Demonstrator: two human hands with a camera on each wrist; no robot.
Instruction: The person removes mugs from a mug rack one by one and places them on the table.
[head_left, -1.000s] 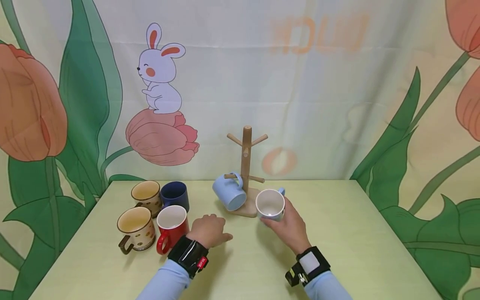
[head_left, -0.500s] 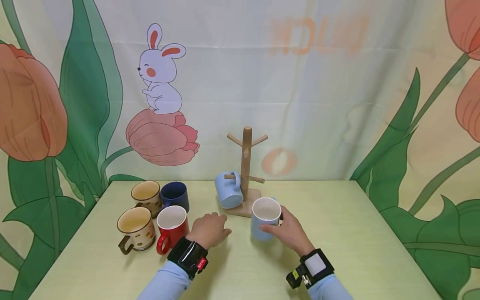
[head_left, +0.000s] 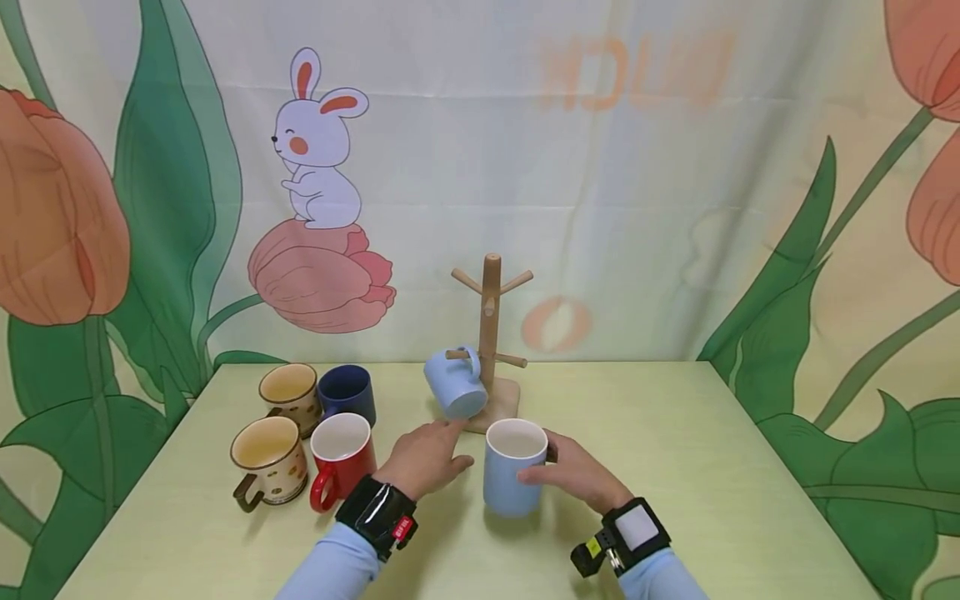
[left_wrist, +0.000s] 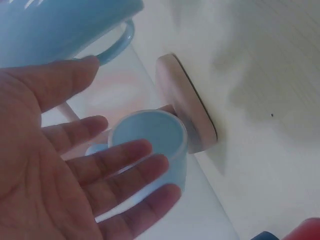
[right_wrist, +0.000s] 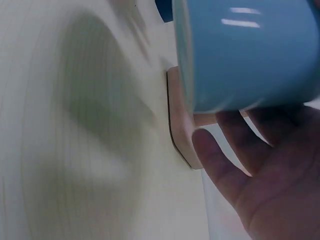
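Observation:
My right hand (head_left: 577, 471) grips a light blue mug (head_left: 510, 483) with a white inside, thumb on its near side and fingers around the handle side. The mug is roughly upright; a gap and its shadow show it above the table in the right wrist view. A second light blue mug (head_left: 457, 392) hangs tilted by its handle from a lower left peg of the wooden mug tree (head_left: 489, 325). My left hand (head_left: 422, 458) reaches just in front of that mug, fingers extended and holding nothing (left_wrist: 120, 175); whether a fingertip touches it I cannot tell.
Left of my left hand stand a red mug (head_left: 345, 462), a dark blue mug (head_left: 347, 396) and two cream mugs with brown handles, the nearer cream mug (head_left: 270, 458) by the table's left side. A printed curtain (head_left: 645, 208) hangs behind the table (head_left: 675, 483).
My right hand has brought the light blue mug nearer to me and slightly left, turning it more upright. The hanging mug has swung a little. My left fingertips have moved slightly forward.

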